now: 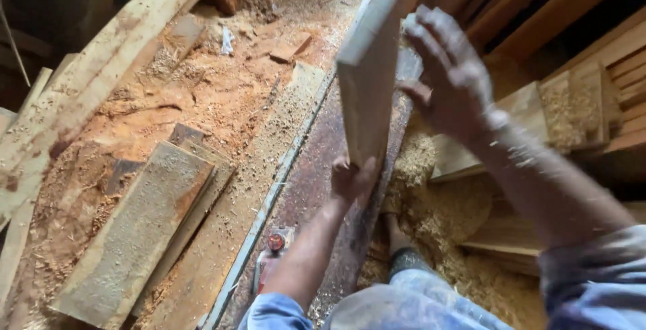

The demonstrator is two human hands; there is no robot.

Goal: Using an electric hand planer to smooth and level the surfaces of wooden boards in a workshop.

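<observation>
A long pale wooden plank point(369, 74) stands tilted on edge over a rusty metal machine table point(316, 182). My left hand point(351, 180) grips the plank's near lower end from below. Up at the plank's right side, my right hand point(449, 74) is blurred with its fingers spread, close to or touching the plank's face. Sawdust clings to both forearms.
Thick sawdust covers the floor point(202, 94). Several rough planks point(145, 226) lie at the left, and a long board point(87, 81) slants along the far left. Stacked timber point(592, 81) fills the right. A small red-capped object point(276, 242) sits beside the metal rail.
</observation>
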